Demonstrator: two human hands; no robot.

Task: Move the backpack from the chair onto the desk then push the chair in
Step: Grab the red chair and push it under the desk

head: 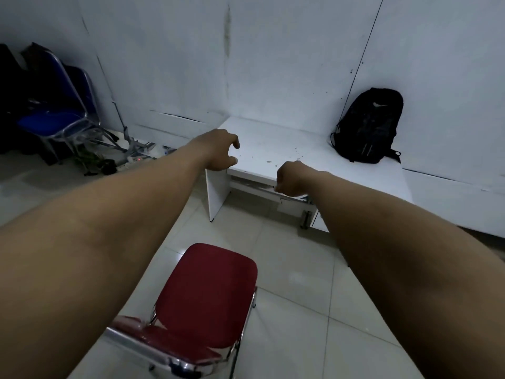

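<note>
A black backpack (369, 125) stands upright on the far right of the white desk (273, 140), leaning against the wall. A red padded chair (207, 296) with a chrome frame stands on the tiled floor in front of the desk, its seat bare and its backrest nearest to me. Both my arms reach forward above the chair. My left hand (218, 150) hovers over the desk's front left corner with curled, parted fingers and holds nothing. My right hand (291, 179) is a loose fist at the desk's front edge, with nothing in it.
Blue chrome-framed chairs (57, 110) stand stacked at the left wall, with cables and a small dark object on the floor beside them. White wall panels close off the back. A low white ledge (451, 198) runs to the right of the desk.
</note>
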